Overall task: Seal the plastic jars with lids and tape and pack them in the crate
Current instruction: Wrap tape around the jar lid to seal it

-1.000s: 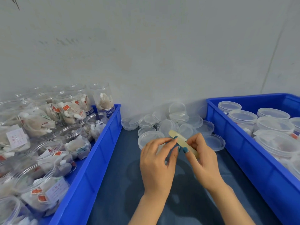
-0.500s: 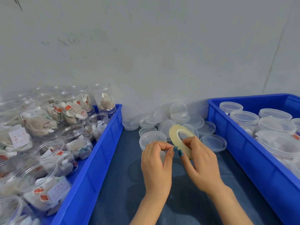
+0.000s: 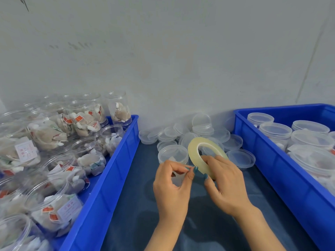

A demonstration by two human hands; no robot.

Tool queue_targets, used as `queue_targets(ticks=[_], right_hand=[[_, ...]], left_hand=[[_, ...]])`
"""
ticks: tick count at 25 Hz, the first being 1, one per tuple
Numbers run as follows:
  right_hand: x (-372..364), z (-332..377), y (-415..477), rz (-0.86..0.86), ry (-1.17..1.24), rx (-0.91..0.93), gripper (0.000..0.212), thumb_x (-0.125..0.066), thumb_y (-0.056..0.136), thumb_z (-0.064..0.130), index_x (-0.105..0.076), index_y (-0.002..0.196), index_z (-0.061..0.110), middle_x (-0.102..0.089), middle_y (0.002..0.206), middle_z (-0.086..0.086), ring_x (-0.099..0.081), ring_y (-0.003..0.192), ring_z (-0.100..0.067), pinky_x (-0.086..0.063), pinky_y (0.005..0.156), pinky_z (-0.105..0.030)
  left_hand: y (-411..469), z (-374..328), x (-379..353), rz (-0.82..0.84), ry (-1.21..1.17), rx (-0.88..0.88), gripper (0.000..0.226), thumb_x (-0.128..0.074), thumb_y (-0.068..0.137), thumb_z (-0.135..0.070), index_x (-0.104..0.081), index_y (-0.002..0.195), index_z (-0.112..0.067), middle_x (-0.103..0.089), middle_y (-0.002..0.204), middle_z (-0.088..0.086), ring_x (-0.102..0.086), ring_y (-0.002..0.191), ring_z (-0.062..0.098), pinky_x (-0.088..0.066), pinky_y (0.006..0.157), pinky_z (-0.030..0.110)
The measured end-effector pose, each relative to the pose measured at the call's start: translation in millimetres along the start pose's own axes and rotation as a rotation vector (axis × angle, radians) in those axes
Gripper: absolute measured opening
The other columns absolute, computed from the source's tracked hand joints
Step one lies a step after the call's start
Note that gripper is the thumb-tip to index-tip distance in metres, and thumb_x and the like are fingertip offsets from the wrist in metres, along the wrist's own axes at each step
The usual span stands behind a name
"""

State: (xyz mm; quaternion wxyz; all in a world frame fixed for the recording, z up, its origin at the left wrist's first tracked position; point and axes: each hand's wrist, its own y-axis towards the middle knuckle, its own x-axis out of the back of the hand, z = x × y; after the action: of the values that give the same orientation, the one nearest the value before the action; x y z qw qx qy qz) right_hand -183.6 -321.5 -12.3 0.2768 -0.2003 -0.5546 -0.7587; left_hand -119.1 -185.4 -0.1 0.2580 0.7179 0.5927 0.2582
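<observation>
Where the dark surface (image 3: 137, 205) meets the grey wall (image 3: 163, 60), lids (image 3: 242, 158) lie.

- Pale yellow, translucent ring of tape (image 3: 193, 153)
- Bright blue: left plastic crate (image 3: 112, 171) and right plastic crate (image 3: 282, 171) (same shade)
- Dark blue-grey surface (image 3: 137, 205)
- Red-and-white tags (image 3: 78, 118) on beige sachets (image 3: 48, 137) in clear plastic jars (image 3: 118, 109)

A plain grey-white wall (image 3: 163, 60) fills the far half of the view, evenly lit and matte. It carries faint dark smudges (image 3: 79, 45) at the left, a thin dark scratch (image 3: 24, 4) at the top left corner, and a long slanting crack (image 3: 308, 66) at the right. Below it lies a dark blue work surface (image 3: 136, 205).
</observation>
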Motion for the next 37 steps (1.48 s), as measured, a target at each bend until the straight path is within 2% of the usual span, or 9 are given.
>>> queue_targets(ticks=[4, 7, 11, 14, 18, 28, 32, 34, 37], right_hand=[[-5, -3, -2, 0.021, -0.142, 0.055, 0.032, -0.041, 0.092, 0.038, -0.058, 0.114, 0.022, -0.051, 0.091, 0.018, -0.049, 0.084, -0.012, -0.025, 0.085, -0.029], [-8, -6, -2, -0.042, -0.241, -0.022, 0.040, -0.036, 0.097, 0.056, -0.058, 0.086, 0.025, -0.049, 0.078, 0.018, -0.053, 0.077, -0.014, -0.019, 0.082, -0.032], [-6, -7, 3, -0.166, -0.314, -0.156, 0.070, -0.027, 0.086, 0.082, -0.054, 0.064, 0.021, -0.051, 0.064, 0.011, -0.050, 0.069, -0.018, -0.019, 0.080, -0.033], [-6, -10, 3, -0.149, -0.350, -0.225, 0.071, -0.023, 0.086, 0.083, -0.051, 0.066, 0.021, -0.050, 0.066, 0.011, -0.050, 0.073, -0.019, -0.019, 0.081, -0.033], [-12, -11, 5, -0.096, -0.361, -0.292, 0.070, -0.022, 0.083, 0.085, -0.049, 0.063, 0.023, -0.052, 0.063, 0.012, -0.045, 0.072, -0.015, -0.022, 0.080, -0.035], [-24, -11, 13, -0.095, -0.386, -0.328, 0.065, -0.030, 0.081, 0.083, -0.048, 0.065, 0.022, -0.053, 0.065, 0.010, -0.048, 0.074, -0.019, -0.026, 0.081, -0.040], [-29, -14, 18, -0.084, -0.355, -0.298, 0.062, -0.033, 0.083, 0.078, -0.058, 0.074, 0.022, -0.062, 0.072, 0.007, -0.052, 0.075, -0.021, -0.025, 0.081, -0.040], [-31, -16, 18, -0.088, -0.345, -0.288, 0.060, -0.038, 0.086, 0.076, -0.059, 0.076, 0.021, -0.062, 0.072, 0.007, -0.053, 0.074, -0.022, -0.025, 0.081, -0.040], [-30, -17, 18, -0.094, -0.325, -0.305, 0.055, -0.042, 0.089, 0.072, -0.058, 0.075, 0.021, -0.059, 0.070, 0.007, -0.052, 0.072, -0.021, -0.024, 0.080, -0.039]], left_hand=[[2, 7, 11, -0.042, 0.092, 0.019, 0.032, -0.081, 0.074, -0.026, -0.050, 0.074, -0.031, -0.066, 0.077, -0.012, -0.055, 0.072, 0.016, -0.048, 0.065, 0.042], [-3, 6, 18, -0.049, 0.070, 0.093, 0.038, -0.081, 0.074, -0.026, -0.045, 0.072, -0.036, -0.066, 0.075, -0.009, -0.046, 0.066, 0.020, -0.044, 0.063, 0.043], [-8, 4, 34, -0.095, -0.033, 0.161, 0.041, -0.081, 0.074, -0.041, -0.041, 0.068, -0.036, -0.069, 0.077, -0.008, -0.047, 0.063, 0.012, -0.040, 0.060, 0.024], [0, 15, 48, -0.192, -0.092, 0.255, 0.046, -0.083, 0.072, -0.034, -0.038, 0.068, -0.030, -0.069, 0.076, -0.011, -0.036, 0.057, 0.005, -0.035, 0.056, 0.015], [5, 36, 48, -0.275, -0.182, 0.424, 0.041, -0.078, 0.079, -0.020, -0.037, 0.073, -0.018, -0.067, 0.073, -0.014, -0.029, 0.058, 0.005, -0.036, 0.063, 0.025], [13, 63, 32, -0.314, -0.151, 0.476, 0.036, -0.076, 0.082, -0.021, -0.040, 0.077, -0.016, -0.069, 0.077, -0.015, -0.033, 0.059, 0.007, -0.041, 0.064, 0.027], [21, 75, 21, -0.153, -0.085, 0.413, 0.027, -0.068, 0.086, -0.036, -0.044, 0.091, -0.025, -0.066, 0.092, -0.017, -0.047, 0.066, 0.004, -0.043, 0.069, 0.025], [27, 80, 17, -0.021, -0.060, 0.342, 0.033, -0.063, 0.083, -0.044, -0.044, 0.105, -0.030, -0.059, 0.114, -0.013, -0.057, 0.089, 0.004, -0.048, 0.081, 0.026], [39, 90, 15, 0.255, -0.172, 0.295, 0.066, -0.062, 0.083, -0.039, -0.034, 0.141, -0.025, -0.043, 0.144, -0.013, -0.049, 0.126, 0.000, -0.041, 0.102, 0.018]])
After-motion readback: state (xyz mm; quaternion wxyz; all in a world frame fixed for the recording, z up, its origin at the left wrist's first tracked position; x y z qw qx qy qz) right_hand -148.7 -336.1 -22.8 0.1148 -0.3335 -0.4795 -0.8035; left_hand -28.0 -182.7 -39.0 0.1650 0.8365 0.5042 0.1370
